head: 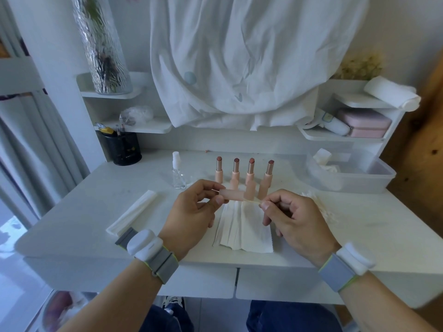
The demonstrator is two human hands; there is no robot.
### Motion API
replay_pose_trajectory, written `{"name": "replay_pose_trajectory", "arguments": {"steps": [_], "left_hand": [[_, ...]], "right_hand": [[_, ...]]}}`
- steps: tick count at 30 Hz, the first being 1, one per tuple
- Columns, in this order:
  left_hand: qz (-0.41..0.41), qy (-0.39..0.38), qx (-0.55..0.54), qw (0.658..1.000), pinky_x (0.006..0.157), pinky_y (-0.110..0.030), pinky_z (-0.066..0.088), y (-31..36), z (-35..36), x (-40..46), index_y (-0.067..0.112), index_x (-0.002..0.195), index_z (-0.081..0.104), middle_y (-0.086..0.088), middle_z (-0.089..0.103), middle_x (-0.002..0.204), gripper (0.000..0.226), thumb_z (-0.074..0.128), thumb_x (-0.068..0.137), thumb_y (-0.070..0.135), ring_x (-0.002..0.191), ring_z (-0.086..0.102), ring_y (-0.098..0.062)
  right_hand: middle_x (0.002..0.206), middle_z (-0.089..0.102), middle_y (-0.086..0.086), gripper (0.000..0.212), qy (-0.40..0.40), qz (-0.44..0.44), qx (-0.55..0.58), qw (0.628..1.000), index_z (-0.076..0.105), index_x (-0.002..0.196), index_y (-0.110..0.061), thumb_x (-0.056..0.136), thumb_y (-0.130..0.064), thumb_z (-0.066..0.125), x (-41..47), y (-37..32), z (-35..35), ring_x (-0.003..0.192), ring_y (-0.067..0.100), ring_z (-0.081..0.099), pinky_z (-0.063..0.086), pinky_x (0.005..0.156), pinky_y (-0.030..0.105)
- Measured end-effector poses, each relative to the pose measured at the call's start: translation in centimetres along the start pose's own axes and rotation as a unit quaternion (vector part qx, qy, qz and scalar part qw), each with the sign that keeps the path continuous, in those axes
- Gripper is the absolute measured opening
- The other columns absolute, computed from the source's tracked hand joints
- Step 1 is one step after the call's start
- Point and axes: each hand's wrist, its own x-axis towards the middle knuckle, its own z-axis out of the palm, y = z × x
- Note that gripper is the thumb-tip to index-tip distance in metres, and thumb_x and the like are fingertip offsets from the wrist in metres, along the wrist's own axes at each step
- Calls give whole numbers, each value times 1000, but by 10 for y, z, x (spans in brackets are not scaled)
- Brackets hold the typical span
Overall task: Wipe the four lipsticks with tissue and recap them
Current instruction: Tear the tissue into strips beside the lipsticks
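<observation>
Head view: both hands, left (191, 209) pinching a cap (232, 195), right (291, 218) pinching a thin stick (253, 200), above tissue (247, 232) near desk's front edge (215, 259).

A: What's on the desk (72, 216)?
B: Four uncapped lipsticks (242, 174) upright in a row, above a pleated tissue (244, 233).
A: And the hands?
B: Left hand (191, 212) pinches a pink cap (231, 195); right hand (294, 219) pinches a thin stick (253, 200) at its opening.

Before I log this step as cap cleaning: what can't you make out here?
Head view only:
- Swab tip: hidden inside the lipstick cap, held by the left hand.
- Stick in the right hand: too thin to identify.
- Other caps: not seen.
- Bin contents: blurred by its wall.
</observation>
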Motion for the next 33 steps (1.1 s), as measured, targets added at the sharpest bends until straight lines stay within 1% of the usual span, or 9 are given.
{"name": "replay_pose_trajectory", "arguments": {"steps": [3,7,12,16,20,25,28,31,33], "left_hand": [[-1,-2,8,1000,51,-19,42,-1,0,0,23,107,70,5,79,98,13,64,104,12,50,48,-14],[1,-21,3,1000,52,-19,41,-1,1,0,23,106,71,3,79,96,15,65,103,10,50,46,-16],[0,-10,-22,1000,51,-20,41,1,0,0,20,108,71,1,79,97,15,64,103,8,49,46,-16],[-3,9,-25,1000,51,-20,41,0,-1,1,21,107,70,2,78,98,15,63,104,9,50,46,-17],[1,8,-2,1000,51,-20,42,-1,0,0,23,107,70,3,78,98,17,63,104,9,50,48,-15],[-3,-5,0,1000,53,-21,42,-2,0,1,22,106,71,3,79,97,17,64,103,7,50,47,-16],[-4,3,-2,1000,53,-20,41,-1,0,1,22,107,70,3,78,98,17,63,103,7,50,47,-16],[-6,23,-16,1000,51,-18,41,-1,-1,1,20,107,70,1,77,100,16,62,103,7,49,47,-15],[-7,29,-16,999,51,-18,41,-1,0,1,21,107,70,0,77,102,16,62,104,8,49,47,-15]], "right_hand": [[70,75,2,19,14,-5,9,1000,74,84,-18,102,-16,67,-1,-1,0,51,15,55,48,56,33],[71,75,0,19,35,-7,-10,999,73,84,-21,102,-19,66,-1,-1,0,53,13,56,52,61,40],[70,75,-2,20,23,-5,-32,999,72,83,-22,102,-19,66,0,1,1,53,12,57,52,64,39],[69,74,0,20,5,-4,-18,1000,72,83,-19,102,-16,66,0,0,0,51,16,55,48,59,34],[69,74,3,20,19,-9,9,1000,73,83,-18,102,-15,67,0,-1,0,52,13,56,49,57,32],[69,73,-1,21,44,-16,-20,999,71,82,-23,102,-18,66,0,2,1,53,10,57,51,63,36],[68,73,-3,22,43,-15,-39,998,71,81,-24,102,-18,66,1,3,1,53,10,58,53,65,39],[67,73,-2,23,32,-13,-46,998,70,80,-24,102,-19,67,0,2,1,53,18,59,54,64,43],[67,72,0,22,21,-13,-32,999,70,80,-22,102,-18,67,0,1,1,53,23,58,52,61,41]]}}
